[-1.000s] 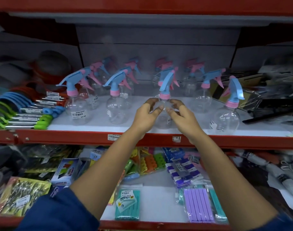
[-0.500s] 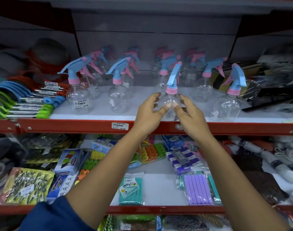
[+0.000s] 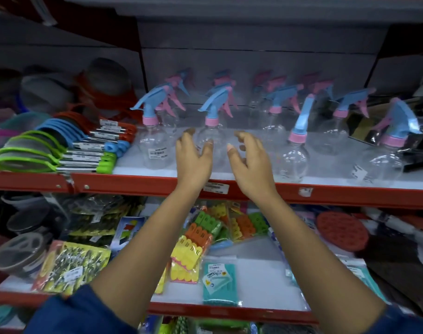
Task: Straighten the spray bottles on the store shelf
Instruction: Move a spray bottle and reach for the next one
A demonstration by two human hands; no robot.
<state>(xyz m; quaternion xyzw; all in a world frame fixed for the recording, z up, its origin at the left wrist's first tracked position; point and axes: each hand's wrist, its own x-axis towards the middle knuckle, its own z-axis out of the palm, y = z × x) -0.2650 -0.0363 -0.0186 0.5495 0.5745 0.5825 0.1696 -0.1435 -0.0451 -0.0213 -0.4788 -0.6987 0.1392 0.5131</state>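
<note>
Several clear spray bottles with blue triggers and pink collars stand on the white top shelf (image 3: 249, 175). My left hand (image 3: 193, 157) and my right hand (image 3: 249, 162) are open, fingers spread, either side of the second front bottle (image 3: 211, 131), near it but not gripping. The far-left front bottle (image 3: 154, 143) has a price sticker. To the right stands the bottle with its nozzle facing me (image 3: 296, 153), and the far-right bottle (image 3: 384, 160) is turned away from the row. More bottles stand blurred behind.
Green, blue and orange strainers (image 3: 49, 150) lie at the shelf's left end. Dark packaged goods (image 3: 420, 150) crowd the right end. The red shelf lip (image 3: 133, 186) carries a price label. The shelf below holds coloured clip packs (image 3: 198, 237) and a red round mat (image 3: 341, 230).
Both hands let go of the bottle with the forward-facing nozzle and moved left to the second front bottle. The view shifted left as well.
</note>
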